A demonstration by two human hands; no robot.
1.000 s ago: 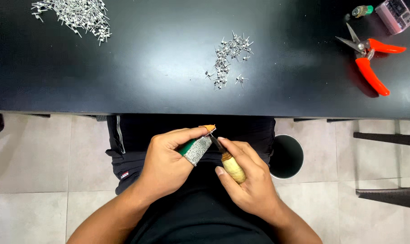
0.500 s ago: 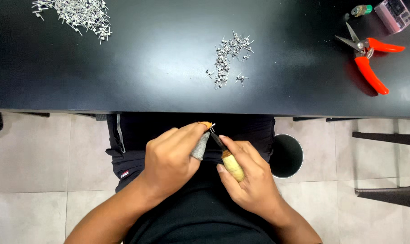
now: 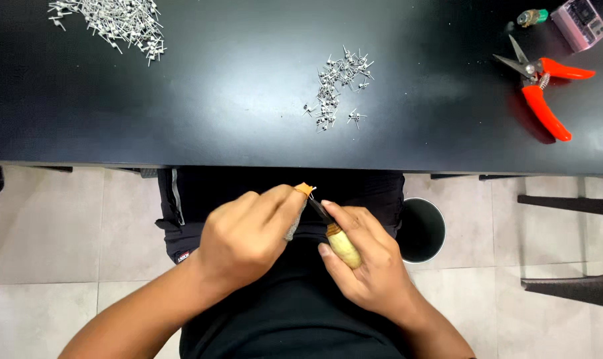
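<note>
Over my lap, at six o'clock below the black surface point(image 3: 248, 143), my left hand point(image 3: 248, 239) pinches a small grey piece with an orange tip point(image 3: 304, 189); my right hand point(image 3: 371, 266) grips a wooden-handled tool point(image 3: 341, 244), fingers closed round it, point touching that piece. A small heap of metal pins point(image 3: 338, 90) lies at twelve o'clock, a larger heap point(image 3: 112, 23) at ten: how many are finished, I cannot tell

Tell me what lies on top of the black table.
On the black table: two heaps of small silver metal pins, orange-handled cutters, a pink box. Nothing visibly hides beneath them.
</note>
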